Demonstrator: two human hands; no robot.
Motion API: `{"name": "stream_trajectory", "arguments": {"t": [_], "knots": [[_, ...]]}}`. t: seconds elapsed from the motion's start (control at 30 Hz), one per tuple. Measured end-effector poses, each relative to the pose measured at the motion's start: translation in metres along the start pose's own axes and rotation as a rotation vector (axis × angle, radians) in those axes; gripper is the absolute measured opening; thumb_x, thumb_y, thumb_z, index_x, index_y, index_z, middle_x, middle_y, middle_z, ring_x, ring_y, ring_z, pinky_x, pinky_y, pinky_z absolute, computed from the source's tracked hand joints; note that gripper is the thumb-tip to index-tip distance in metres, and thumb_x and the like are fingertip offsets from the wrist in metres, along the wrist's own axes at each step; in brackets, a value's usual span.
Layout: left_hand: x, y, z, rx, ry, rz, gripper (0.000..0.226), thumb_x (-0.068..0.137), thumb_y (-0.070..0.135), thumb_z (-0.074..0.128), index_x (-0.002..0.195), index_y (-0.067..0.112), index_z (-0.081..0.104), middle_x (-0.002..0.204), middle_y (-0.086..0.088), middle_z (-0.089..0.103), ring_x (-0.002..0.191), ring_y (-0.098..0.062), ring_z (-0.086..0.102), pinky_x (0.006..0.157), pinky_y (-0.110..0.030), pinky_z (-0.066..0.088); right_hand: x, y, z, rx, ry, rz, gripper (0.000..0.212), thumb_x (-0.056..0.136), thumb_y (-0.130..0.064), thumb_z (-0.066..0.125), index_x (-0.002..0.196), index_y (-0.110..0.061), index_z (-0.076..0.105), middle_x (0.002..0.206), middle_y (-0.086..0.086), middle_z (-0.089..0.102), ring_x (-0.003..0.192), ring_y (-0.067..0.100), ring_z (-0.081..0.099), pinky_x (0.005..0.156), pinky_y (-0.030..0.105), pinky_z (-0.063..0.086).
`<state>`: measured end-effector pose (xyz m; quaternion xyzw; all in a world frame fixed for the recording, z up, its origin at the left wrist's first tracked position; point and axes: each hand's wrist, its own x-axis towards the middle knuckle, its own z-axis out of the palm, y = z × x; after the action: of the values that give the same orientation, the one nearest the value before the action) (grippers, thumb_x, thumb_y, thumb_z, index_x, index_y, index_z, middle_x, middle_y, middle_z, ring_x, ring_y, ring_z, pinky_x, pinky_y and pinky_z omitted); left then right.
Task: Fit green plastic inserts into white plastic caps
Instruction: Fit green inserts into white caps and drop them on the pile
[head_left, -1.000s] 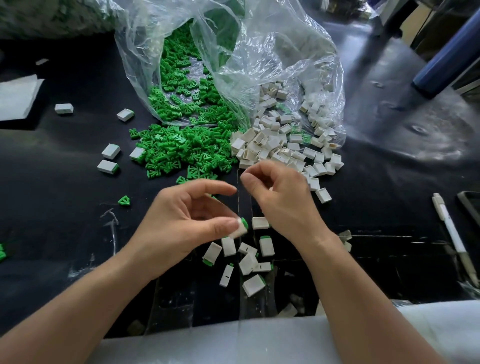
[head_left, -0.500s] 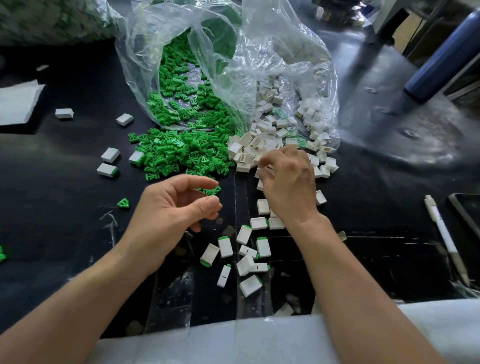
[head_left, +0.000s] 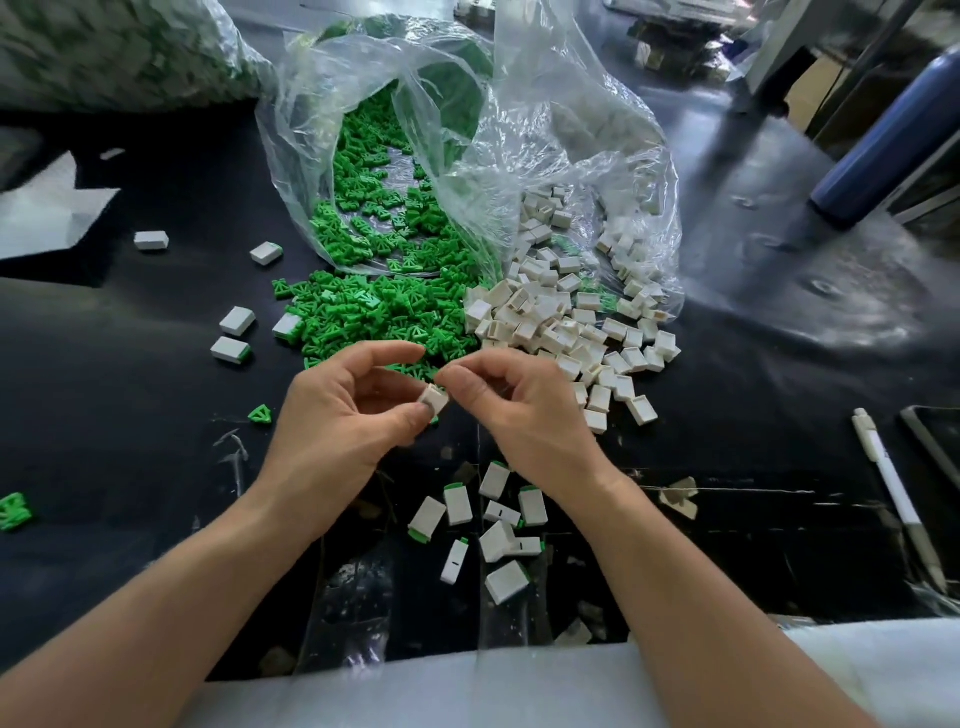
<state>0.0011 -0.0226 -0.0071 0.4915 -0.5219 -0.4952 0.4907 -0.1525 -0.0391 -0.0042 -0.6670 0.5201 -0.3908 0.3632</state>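
Observation:
My left hand (head_left: 343, 415) and my right hand (head_left: 524, 415) meet above the black table. Between their fingertips sits one white cap (head_left: 434, 399): my left thumb presses it from below, and my right thumb and forefinger pinch its upper right corner. A sliver of green shows just under my left thumb. Beyond the hands, the loose green inserts (head_left: 374, 312) spill from a clear plastic bag (head_left: 519, 130), with the empty white caps (head_left: 561, 322) heaped to their right. Several caps with green inserts fitted (head_left: 493, 525) lie near my wrists.
More fitted caps (head_left: 231, 349) lie scattered at the left, with a stray green insert (head_left: 260, 414) close by. A white pen (head_left: 893, 488) and a dark flat device (head_left: 935, 441) lie at the right. A blue bottle (head_left: 883, 145) stands back right, and white paper (head_left: 47, 213) lies far left.
My right hand pulled back from the white cap pile, and my left hand rose to meet it. A white cap is now held between them.

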Motion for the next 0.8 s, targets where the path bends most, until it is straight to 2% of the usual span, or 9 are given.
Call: {"name": "stream_trajectory", "arguments": {"t": [0.07,0.2,0.33,0.4,0.5,0.57,0.63,0.7,0.8], "knots": [[0.001,-0.001,-0.002,0.004,0.055,0.002,0.035,0.074,0.0,0.073,0.091,0.03,0.066,0.073,0.003,0.07,0.066,-0.011,0.066,0.056,-0.021,0.053,0.005,0.0,-0.003,-0.113,0.039,-0.015,0.013,0.087,-0.02,0.063,0.088,-0.011,0.072,0.073,-0.007,0.061,0.066,0.003,0.053,0.062,0.016,0.041],[0.005,0.0,-0.006,-0.077,0.115,-0.03,0.034,0.074,-0.003,0.07,0.09,0.027,0.065,0.072,0.002,0.07,0.069,-0.014,0.068,0.051,-0.018,0.05,0.017,-0.001,-0.004,-0.399,-0.072,-0.057,0.022,0.087,-0.016,0.06,0.107,-0.013,0.069,0.101,0.006,0.065,0.094,0.019,0.058,0.084,0.025,0.041],[0.005,0.001,-0.004,-0.107,0.1,-0.036,0.034,0.073,-0.002,0.07,0.091,0.026,0.065,0.073,0.002,0.07,0.067,-0.011,0.068,0.051,-0.017,0.049,0.015,0.004,0.004,-0.571,-0.2,-0.132,0.029,0.088,-0.017,0.058,0.116,-0.015,0.063,0.111,0.007,0.058,0.107,0.022,0.05,0.088,0.023,0.032],[0.005,0.001,-0.002,-0.107,0.085,-0.034,0.035,0.073,-0.003,0.07,0.092,0.026,0.065,0.071,0.004,0.07,0.067,-0.011,0.068,0.051,-0.016,0.05,0.011,0.005,0.005,-0.555,-0.17,-0.149,0.023,0.087,-0.014,0.06,0.108,-0.01,0.066,0.107,0.008,0.059,0.106,0.023,0.049,0.084,0.019,0.029],[0.006,0.0,-0.001,-0.099,0.052,-0.031,0.036,0.073,-0.006,0.069,0.092,0.025,0.065,0.07,0.005,0.068,0.066,-0.011,0.065,0.052,-0.018,0.051,0.007,0.001,0.001,-0.504,-0.11,-0.139,0.012,0.084,-0.01,0.063,0.095,-0.006,0.064,0.093,0.005,0.061,0.092,0.023,0.055,0.074,0.021,0.033],[0.006,0.0,0.001,-0.096,0.027,-0.025,0.036,0.073,-0.006,0.07,0.092,0.024,0.066,0.069,0.005,0.068,0.063,-0.009,0.063,0.053,-0.019,0.052,0.005,-0.005,-0.007,-0.395,-0.011,-0.11,0.007,0.083,-0.01,0.065,0.089,-0.008,0.064,0.079,-0.005,0.059,0.078,0.015,0.056,0.069,0.019,0.038],[0.005,-0.001,0.002,-0.099,0.008,-0.026,0.036,0.073,-0.007,0.07,0.091,0.023,0.067,0.069,0.005,0.068,0.061,-0.007,0.062,0.052,-0.019,0.051,0.003,-0.01,-0.014,-0.234,0.063,-0.09,0.008,0.082,-0.009,0.066,0.085,-0.016,0.063,0.07,-0.018,0.054,0.067,-0.001,0.052,0.066,0.013,0.042],[0.004,-0.001,0.003,-0.094,-0.013,-0.027,0.036,0.073,-0.009,0.07,0.09,0.023,0.067,0.069,0.004,0.068,0.06,-0.007,0.062,0.05,-0.018,0.049,0.0,-0.013,-0.018,-0.137,0.096,-0.1,0.017,0.082,-0.006,0.064,0.083,-0.022,0.06,0.07,-0.018,0.054,0.065,-0.007,0.052,0.065,0.009,0.041],[0.004,-0.003,0.006,-0.076,-0.036,-0.032,0.036,0.072,-0.008,0.071,0.091,0.022,0.067,0.07,0.001,0.069,0.061,-0.009,0.062,0.048,-0.018,0.047,-0.003,-0.011,-0.014,-0.093,0.086,-0.105,0.017,0.084,-0.001,0.06,0.087,-0.017,0.063,0.077,-0.013,0.058,0.07,-0.003,0.053,0.067,0.009,0.041]]}}
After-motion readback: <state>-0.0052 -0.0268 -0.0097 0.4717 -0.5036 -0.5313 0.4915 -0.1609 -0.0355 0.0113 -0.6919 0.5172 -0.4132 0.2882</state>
